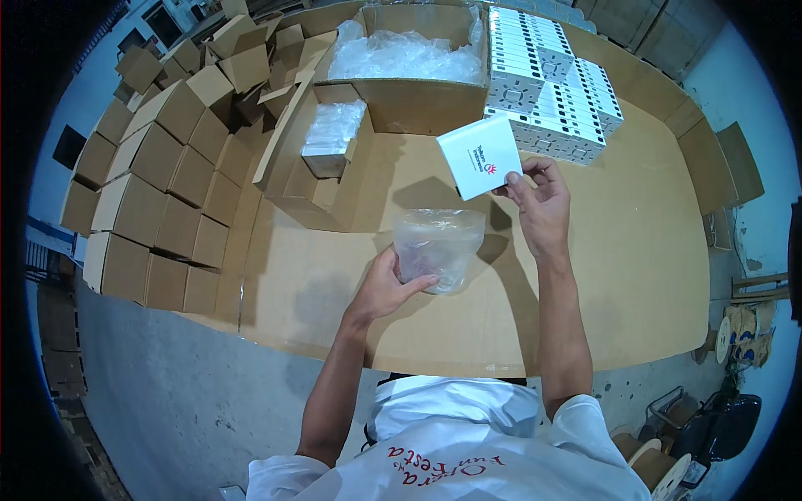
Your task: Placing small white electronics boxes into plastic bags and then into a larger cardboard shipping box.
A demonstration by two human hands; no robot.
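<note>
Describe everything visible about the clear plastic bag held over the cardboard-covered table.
The clear plastic bag is thin, see-through, crinkled film, glossy where it catches light. It looks empty, as far as the view shows, and puffed out, its upper edge running roughly level. The left hand grips its lower left side, fingers curling under the bottom. It hangs above the cardboard-covered table and casts a shadow there. The white box in the right hand sits above it, not touching.

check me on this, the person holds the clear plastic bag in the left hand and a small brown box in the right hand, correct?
Not quite: the small box in the right hand is white, not brown, as the head view shows. The rest holds: the left hand grips the clear plastic bag above the cardboard-covered table.
</note>
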